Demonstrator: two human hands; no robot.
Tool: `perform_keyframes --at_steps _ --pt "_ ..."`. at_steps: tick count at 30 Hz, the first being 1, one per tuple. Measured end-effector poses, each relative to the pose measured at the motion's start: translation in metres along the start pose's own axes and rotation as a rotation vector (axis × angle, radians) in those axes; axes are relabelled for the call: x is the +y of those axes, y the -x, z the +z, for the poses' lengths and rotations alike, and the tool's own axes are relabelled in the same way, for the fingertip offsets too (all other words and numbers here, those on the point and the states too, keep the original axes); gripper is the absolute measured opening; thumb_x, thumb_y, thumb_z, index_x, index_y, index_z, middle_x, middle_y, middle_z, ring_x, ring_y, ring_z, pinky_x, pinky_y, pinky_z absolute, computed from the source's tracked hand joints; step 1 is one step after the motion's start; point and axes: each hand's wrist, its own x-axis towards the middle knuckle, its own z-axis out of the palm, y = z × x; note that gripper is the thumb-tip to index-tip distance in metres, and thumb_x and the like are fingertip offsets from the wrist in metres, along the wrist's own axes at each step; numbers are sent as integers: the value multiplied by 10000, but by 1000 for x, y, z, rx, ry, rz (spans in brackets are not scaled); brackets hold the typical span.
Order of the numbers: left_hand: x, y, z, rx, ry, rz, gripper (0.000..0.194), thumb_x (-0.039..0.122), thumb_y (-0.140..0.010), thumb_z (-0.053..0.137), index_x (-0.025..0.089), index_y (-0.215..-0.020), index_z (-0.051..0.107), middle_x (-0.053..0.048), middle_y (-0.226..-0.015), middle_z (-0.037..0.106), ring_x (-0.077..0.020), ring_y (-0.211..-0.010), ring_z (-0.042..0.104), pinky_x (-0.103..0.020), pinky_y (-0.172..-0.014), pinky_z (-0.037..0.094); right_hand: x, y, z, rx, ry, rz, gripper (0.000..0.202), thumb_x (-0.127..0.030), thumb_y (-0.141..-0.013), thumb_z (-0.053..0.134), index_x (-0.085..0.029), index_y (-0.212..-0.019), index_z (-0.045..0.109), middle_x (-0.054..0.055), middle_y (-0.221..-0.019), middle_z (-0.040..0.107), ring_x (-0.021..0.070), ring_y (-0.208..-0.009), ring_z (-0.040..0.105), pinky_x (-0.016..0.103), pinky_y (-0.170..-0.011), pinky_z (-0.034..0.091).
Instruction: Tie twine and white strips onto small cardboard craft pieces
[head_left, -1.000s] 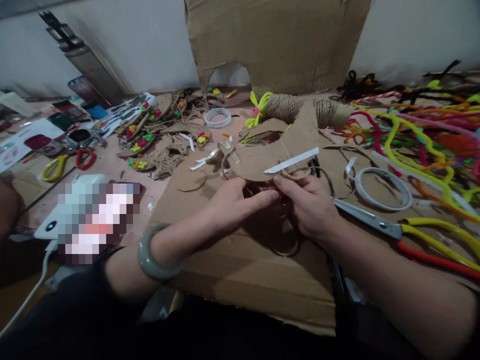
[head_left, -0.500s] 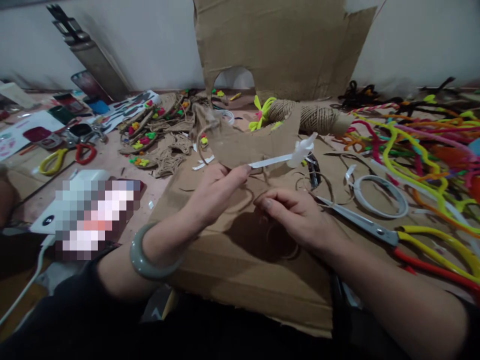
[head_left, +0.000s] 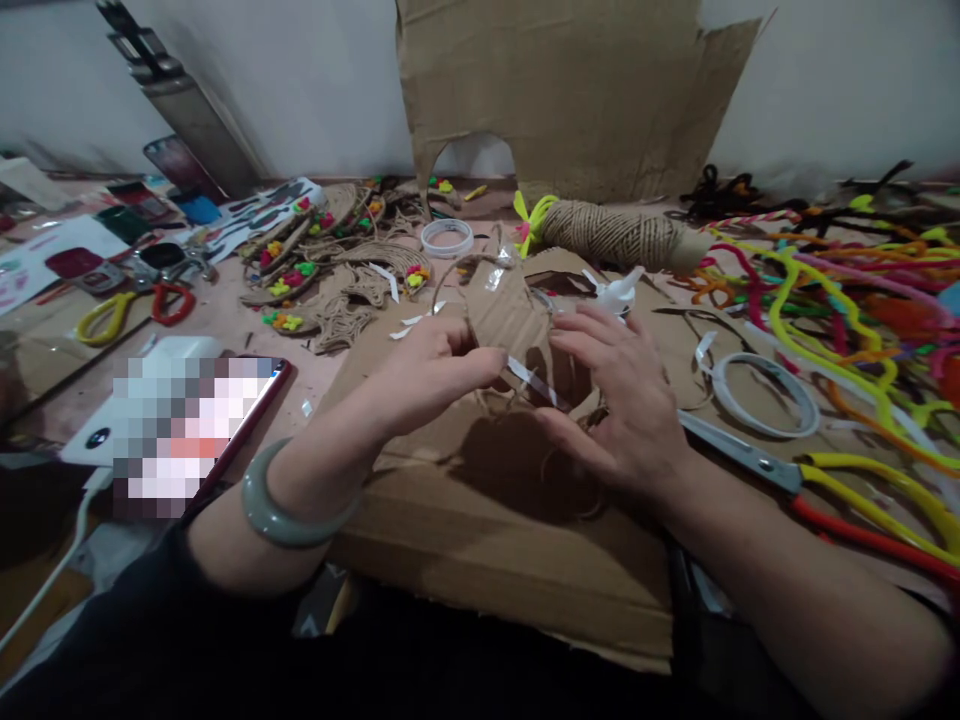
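On the table (head_left: 217, 318), the cardboard sheet (head_left: 480, 560) probably serves as a work surface. Above it, the left hand (head_left: 427, 370) pinches the cutout (head_left: 502, 310), likely steadying it; the right hand (head_left: 622, 390) is loosely spread alongside, contact unclear. Since 0.5 s ago, the cutout has turned; its white strip (head_left: 532, 380) slopes downward.

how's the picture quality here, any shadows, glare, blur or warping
Head view: dim overall; a dark shadow on the cardboard sheet between left hand and right hand; a bright glint on the cardboard piece; blocky pixels over most of the phone; fine detail soft; the knife block slants, perhaps partly from wide-lens warping.
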Motion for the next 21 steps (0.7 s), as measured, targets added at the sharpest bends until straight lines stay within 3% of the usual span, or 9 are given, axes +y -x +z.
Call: perform_keyframes --at_steps 5,11,21 --pt "-6 -2 2 -51 121 -11 146 264 -682 649 158 -582 656 -24 -603 625 -153 -595 544 -277 -570 416 0 6 8 -73 -44 71 492 -425 -842 620 -235 -1284 521 127 -1230 679 327 -1154 626 610 -1107 304" --pt "-17 -7 6 -189 376 29 256 338 -695 744 136 -849 716 -58 -853 722 -205 -840 653 -342 -811 500 -1 3 9 -44 -145 105 401 -348 -842 588 -224 -1220 536 118 -1163 694 289 -1073 649 519 -1002 448" --pt "-28 -11 20 -113 588 -20 348 330 -620 844 169 -887 690 -20 -843 718 -142 -779 656 -260 -758 507 2 2 9 -34 -178 119 372 -324 -855 568 -210 -1209 546 122 -1160 695 280 -1078 654 467 -928 518"
